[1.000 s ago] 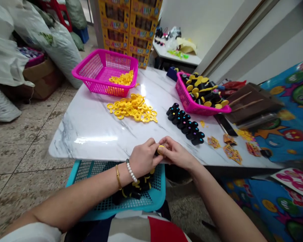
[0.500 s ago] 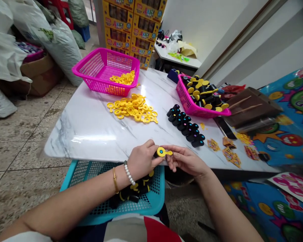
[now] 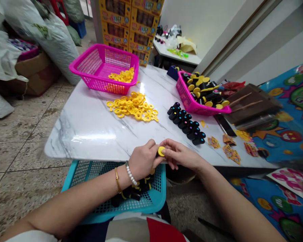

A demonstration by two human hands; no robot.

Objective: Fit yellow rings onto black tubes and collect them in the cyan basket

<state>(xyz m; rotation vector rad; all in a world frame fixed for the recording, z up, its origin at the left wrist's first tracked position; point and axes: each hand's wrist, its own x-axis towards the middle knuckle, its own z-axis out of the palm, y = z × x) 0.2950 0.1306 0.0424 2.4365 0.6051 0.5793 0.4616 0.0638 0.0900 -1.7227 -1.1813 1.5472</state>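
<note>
Near the table's front edge, my left hand (image 3: 144,160) is closed around a small black cylinder whose body is mostly hidden by the fingers. Its yellow flip cap (image 3: 161,151) shows as a round disc. My right hand (image 3: 180,154) grips the same piece, thumb on the yellow disc and fingers curled behind. Beyond my hands lies a pile of yellow ring-shaped caps (image 3: 135,107). To the right stand rows of black cylinders (image 3: 185,124) with small coloured dots on top. Below my left wrist, a teal basket (image 3: 158,201) holds black-and-yellow pieces.
A pink basket (image 3: 87,75) with yellow caps stands at the back left of the marbled table (image 3: 73,124). Another pink basket (image 3: 189,106) is heaped with capped black cylinders. A phone (image 3: 226,125) and small printed packets (image 3: 231,154) lie at the right. Yellow boxes (image 3: 141,30) stack behind.
The cap's small tab, which stuck out to the right, is now folded over the ring, and a plain yellow disc covers the blue dot. My right thumb has moved onto it.
</note>
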